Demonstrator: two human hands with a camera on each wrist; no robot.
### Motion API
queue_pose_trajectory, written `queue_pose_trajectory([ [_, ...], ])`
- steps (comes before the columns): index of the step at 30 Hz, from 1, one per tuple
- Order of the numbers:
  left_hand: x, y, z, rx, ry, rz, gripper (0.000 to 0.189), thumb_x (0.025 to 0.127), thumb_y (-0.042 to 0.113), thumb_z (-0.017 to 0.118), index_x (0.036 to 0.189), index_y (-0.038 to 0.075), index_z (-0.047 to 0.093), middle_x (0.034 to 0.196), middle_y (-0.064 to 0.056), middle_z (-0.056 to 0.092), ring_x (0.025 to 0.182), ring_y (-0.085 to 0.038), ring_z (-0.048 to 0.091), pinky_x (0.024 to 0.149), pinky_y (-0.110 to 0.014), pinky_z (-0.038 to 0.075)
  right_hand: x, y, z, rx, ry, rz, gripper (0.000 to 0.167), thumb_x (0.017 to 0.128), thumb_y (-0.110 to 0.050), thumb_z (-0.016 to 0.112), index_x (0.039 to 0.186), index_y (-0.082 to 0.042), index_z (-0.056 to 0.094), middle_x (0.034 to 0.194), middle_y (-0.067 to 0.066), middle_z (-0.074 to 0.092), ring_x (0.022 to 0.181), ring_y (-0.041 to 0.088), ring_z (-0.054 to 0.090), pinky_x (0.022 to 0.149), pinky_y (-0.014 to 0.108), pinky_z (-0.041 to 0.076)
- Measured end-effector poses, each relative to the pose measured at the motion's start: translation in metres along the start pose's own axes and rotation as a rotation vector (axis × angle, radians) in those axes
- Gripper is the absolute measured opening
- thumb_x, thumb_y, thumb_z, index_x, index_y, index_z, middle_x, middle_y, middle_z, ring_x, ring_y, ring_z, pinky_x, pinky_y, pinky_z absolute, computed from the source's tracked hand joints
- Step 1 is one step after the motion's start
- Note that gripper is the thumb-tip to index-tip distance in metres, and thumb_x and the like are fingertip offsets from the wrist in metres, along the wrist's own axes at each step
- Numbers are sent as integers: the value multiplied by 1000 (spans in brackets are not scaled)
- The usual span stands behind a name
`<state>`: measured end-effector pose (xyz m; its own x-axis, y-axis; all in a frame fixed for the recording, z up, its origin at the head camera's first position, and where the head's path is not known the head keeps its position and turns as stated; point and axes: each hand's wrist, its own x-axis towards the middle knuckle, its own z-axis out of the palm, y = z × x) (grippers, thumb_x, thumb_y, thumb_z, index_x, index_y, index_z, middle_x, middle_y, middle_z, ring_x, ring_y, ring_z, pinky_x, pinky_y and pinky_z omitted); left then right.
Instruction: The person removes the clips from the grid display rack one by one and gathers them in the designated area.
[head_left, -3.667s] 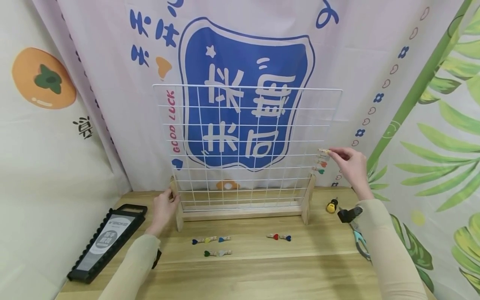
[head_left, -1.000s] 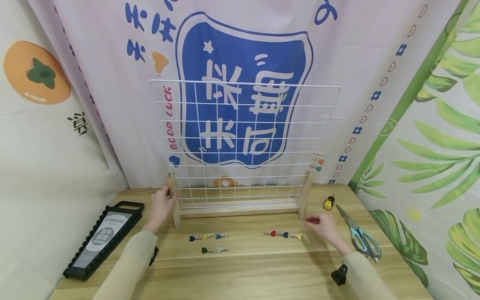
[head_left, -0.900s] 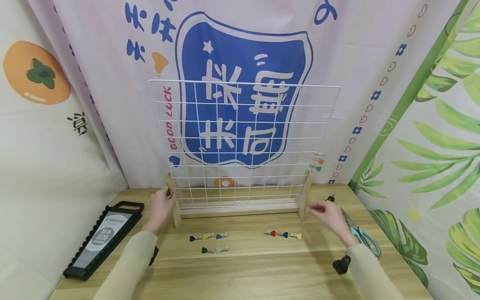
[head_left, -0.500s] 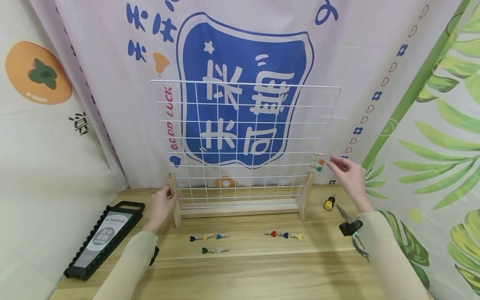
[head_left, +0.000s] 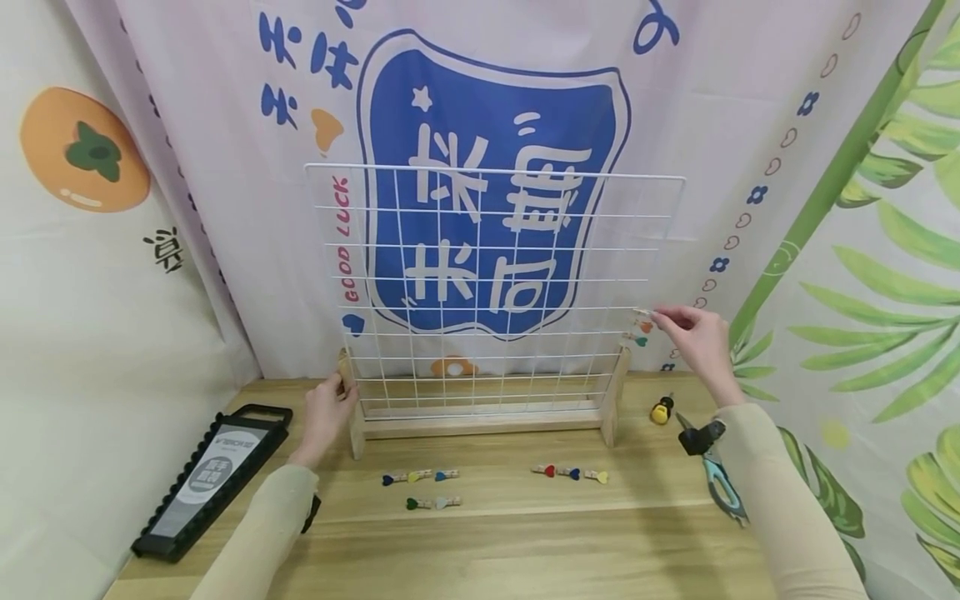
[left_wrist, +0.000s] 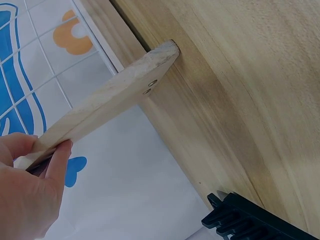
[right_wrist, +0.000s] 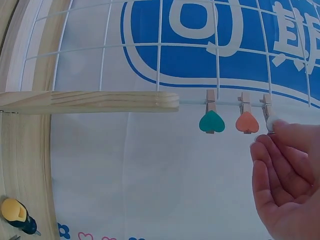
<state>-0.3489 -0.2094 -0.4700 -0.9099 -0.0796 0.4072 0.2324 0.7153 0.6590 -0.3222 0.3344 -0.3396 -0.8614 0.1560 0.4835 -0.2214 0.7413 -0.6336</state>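
My left hand (head_left: 327,417) grips the upper end of the wooden side post (left_wrist: 107,97), thumb and fingers on either side of it. This post and its twin on the right carry a white wire grid panel (head_left: 495,175). At the grid's right edge, my right hand (right_wrist: 290,170) pinches a small clothespin with a white heart (right_wrist: 270,123) between thumb and index finger. The clothespin's far end is at the edge wire. Beside it, an orange-heart clothespin (right_wrist: 247,122) and a green-heart clothespin (right_wrist: 212,121) are clipped to the same wire.
On the table lie a right row of red, blue and yellow-heart clothespins (head_left: 570,473) and a left group of several more (head_left: 420,477). A black wrench rack (head_left: 213,479) lies far left. A yellow-black screwdriver (head_left: 662,410) and teal scissors (head_left: 723,492) lie right, the scissors partly hidden.
The yellow-heart clothespin, at the grid edge in my right hand earlier, now lies in the table's right row. My right hand has risen back to the grid edge and pinches the white-heart clothespin.
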Motion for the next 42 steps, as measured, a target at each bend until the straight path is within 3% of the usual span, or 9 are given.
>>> queue_pose_trajectory([
  [8, 0, -1, 1, 12, 10, 8, 13, 94, 4, 57, 85, -5, 57, 101, -34, 70, 94, -48, 69, 77, -52, 59, 0, -2, 0, -40, 35, 2, 36, 97, -34, 63, 108, -1, 72, 103, 21, 74, 71, 1, 57, 58, 12, 44],
  [16, 0, -1, 1, 3, 12, 7, 12, 94, 3, 58, 85, -5, 57, 99, -33, 70, 93, -47, 70, 77, -51, 59, -6, -1, -5, -32, 92, 9, 34, 96, -33, 65, 104, -2, 73, 99, 21, 75, 66, -7, 52, 57, 10, 42],
  [25, 1, -3, 3, 13, 38, 33, 12, 93, 3, 59, 85, -6, 58, 95, -33, 70, 86, -45, 70, 72, -51, 58, -32, 2, 0, -29, 34, 3, 32, 96, -30, 66, 106, -1, 72, 97, 22, 74, 64, -6, 53, 53, 13, 43],
  [33, -1, -1, 3, -3, 26, 30, 12, 93, 3, 59, 85, -6, 59, 96, -33, 70, 87, -46, 70, 70, -48, 60, -69, 14, 34, 25, -34, -20, 22, 92, -18, 70, 103, 1, 73, 91, 21, 75, 63, -4, 55, 54, 15, 48],
  [42, 0, 1, 1, 0, 19, 20, 14, 93, 3, 59, 91, -10, 61, 100, -36, 69, 91, -48, 69, 75, -51, 60, -128, 21, 103, 80, -271, 29, 13, 87, -13, 74, 97, -5, 75, 88, 13, 76, 69, 24, 68, 58, 16, 52],
])
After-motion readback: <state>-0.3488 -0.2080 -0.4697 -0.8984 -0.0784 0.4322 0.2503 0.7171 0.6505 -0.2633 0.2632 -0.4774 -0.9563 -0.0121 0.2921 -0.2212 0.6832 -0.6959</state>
